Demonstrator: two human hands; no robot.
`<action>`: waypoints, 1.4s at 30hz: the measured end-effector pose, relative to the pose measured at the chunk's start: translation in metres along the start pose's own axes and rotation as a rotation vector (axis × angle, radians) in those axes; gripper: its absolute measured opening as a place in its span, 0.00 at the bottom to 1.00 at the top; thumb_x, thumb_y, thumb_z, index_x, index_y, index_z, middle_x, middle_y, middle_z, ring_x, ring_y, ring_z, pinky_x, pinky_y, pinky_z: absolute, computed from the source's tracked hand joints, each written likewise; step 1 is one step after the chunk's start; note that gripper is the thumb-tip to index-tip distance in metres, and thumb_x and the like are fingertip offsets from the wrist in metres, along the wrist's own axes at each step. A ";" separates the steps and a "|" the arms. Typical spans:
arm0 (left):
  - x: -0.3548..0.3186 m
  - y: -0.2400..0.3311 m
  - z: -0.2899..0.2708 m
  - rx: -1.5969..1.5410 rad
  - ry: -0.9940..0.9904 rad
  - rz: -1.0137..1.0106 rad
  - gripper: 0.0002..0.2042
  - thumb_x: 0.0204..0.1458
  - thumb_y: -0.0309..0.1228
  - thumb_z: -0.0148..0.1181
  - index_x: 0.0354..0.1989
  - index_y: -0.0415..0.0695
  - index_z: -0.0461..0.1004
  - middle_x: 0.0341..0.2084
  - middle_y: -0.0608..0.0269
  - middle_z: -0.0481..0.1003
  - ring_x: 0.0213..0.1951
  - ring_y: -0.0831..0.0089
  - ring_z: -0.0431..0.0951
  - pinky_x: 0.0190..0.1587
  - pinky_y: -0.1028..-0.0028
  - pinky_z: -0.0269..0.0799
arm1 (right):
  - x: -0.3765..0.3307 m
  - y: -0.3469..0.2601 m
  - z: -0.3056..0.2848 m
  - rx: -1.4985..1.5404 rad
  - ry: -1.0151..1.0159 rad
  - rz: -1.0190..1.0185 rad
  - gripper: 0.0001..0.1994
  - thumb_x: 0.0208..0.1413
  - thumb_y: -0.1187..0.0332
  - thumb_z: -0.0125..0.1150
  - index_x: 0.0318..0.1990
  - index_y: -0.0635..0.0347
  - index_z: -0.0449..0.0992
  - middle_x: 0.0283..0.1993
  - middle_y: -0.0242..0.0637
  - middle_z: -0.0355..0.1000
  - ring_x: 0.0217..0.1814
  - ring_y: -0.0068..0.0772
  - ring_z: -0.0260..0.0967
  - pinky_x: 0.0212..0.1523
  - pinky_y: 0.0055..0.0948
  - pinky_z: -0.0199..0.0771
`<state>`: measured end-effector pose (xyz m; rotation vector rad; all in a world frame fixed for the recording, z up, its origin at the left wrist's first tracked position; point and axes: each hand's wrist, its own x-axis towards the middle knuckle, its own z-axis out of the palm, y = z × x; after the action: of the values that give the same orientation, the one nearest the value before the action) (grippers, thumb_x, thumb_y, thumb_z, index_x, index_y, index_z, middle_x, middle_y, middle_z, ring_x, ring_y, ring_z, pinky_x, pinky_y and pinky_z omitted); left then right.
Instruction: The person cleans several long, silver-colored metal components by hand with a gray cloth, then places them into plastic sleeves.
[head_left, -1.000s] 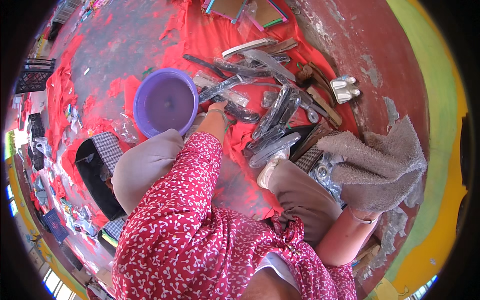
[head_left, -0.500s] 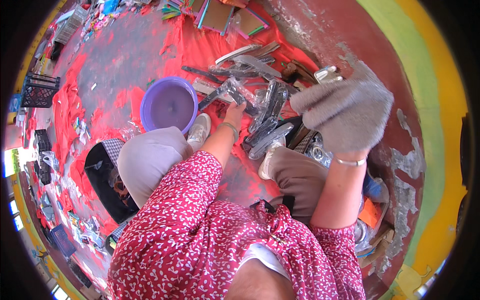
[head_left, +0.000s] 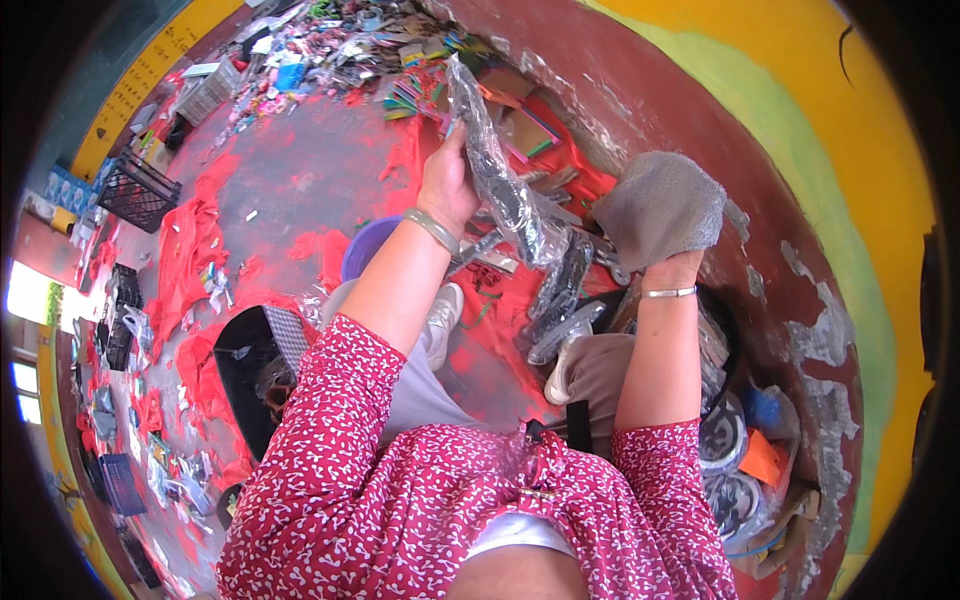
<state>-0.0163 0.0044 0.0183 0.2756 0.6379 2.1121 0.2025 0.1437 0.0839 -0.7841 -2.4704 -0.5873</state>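
Observation:
My left hand (head_left: 450,188) is closed on a long, dark, narrow object in clear plastic wrap (head_left: 503,185), lifted and slanting from upper left to lower right. Its exact kind cannot be made out under the shiny film. A grey fuzzy cloth or mitt (head_left: 662,208) covers my right hand up to the wrist, hiding the fingers. The cloth is to the right of the wrapped object and apart from it. Below lie more dark wrapped pieces (head_left: 562,278) in a loose heap on the red-covered floor.
A purple basin (head_left: 365,246) stands partly behind my left forearm. An open black bag or case (head_left: 240,375) sits left of my knee. Clear bags with round items (head_left: 728,440) lie at my right, near the peeling wall (head_left: 815,330). A black crate (head_left: 140,190) and scattered goods are farther off.
My left hand has raised a wrapped dark object from the heap. My covered right hand has shifted left and its cloth looks more bunched. The whole view has also turned.

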 end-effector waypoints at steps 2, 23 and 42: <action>-0.013 0.014 0.020 -0.131 -0.113 -0.079 0.13 0.55 0.36 0.45 0.43 0.41 0.67 0.26 0.62 0.67 0.27 0.72 0.68 0.31 0.70 0.69 | 0.007 -0.019 -0.021 0.016 -0.168 -0.012 0.14 0.47 0.57 0.48 0.38 0.51 0.73 0.41 0.36 0.70 0.47 0.38 0.65 0.47 0.38 0.64; -0.023 0.039 0.028 0.447 0.566 0.276 0.20 0.58 0.43 0.37 0.34 0.36 0.67 0.20 0.58 0.70 0.20 0.72 0.70 0.19 0.72 0.65 | 0.050 -0.103 -0.035 0.735 -0.677 -0.274 0.21 0.41 0.59 0.57 0.45 0.54 0.69 0.43 0.36 0.69 0.45 0.37 0.66 0.40 0.34 0.68; -0.006 0.015 0.011 -0.035 -0.111 0.214 0.19 0.54 0.42 0.50 0.48 0.41 0.63 0.40 0.60 0.70 0.42 0.67 0.70 0.48 0.66 0.66 | 0.001 -0.135 0.057 2.285 -0.365 0.770 0.15 0.44 0.76 0.58 0.43 0.64 0.71 0.41 0.32 0.69 0.41 0.26 0.66 0.44 0.26 0.66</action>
<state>-0.0187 -0.0042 0.0363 0.4554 0.5250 2.2910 0.1003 0.0739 0.0056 -0.4996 -1.2067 2.2393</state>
